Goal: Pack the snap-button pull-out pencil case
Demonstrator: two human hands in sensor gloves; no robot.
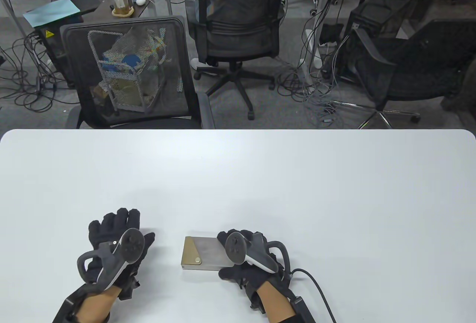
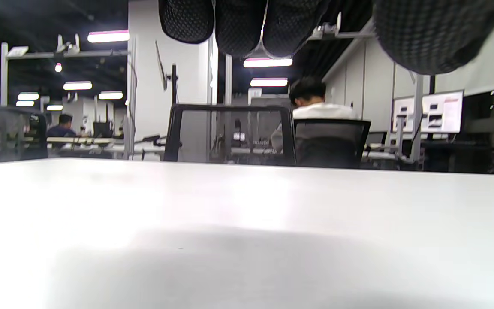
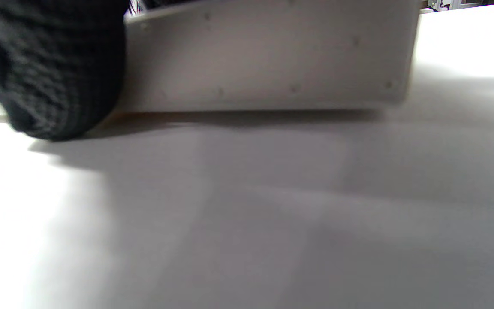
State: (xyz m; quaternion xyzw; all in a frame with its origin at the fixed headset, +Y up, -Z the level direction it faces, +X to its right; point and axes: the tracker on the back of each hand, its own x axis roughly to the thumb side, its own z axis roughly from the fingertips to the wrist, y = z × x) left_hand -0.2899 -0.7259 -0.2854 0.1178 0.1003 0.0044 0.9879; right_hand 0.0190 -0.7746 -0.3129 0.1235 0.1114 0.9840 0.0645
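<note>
A flat grey pencil case [image 1: 208, 251] with a tan flap and a snap button [image 1: 197, 260] at its left end lies on the white table [image 1: 238, 174] near the front edge. My right hand [image 1: 225, 255] holds its right end, fingers on the far side and thumb [image 1: 227, 274] on the near side. In the right wrist view the case's grey side [image 3: 268, 56] fills the top, with my thumb [image 3: 54, 68] against it at the left. My left hand [image 1: 121, 228] rests flat on the table, left of the case and apart from it, holding nothing. Its fingertips [image 2: 238, 25] hang over bare table.
Two black mesh office chairs [image 1: 130, 74] stand beyond the table's far edge, with cables on the floor behind. A cable [image 1: 316, 286] runs from my right wrist across the table's front right.
</note>
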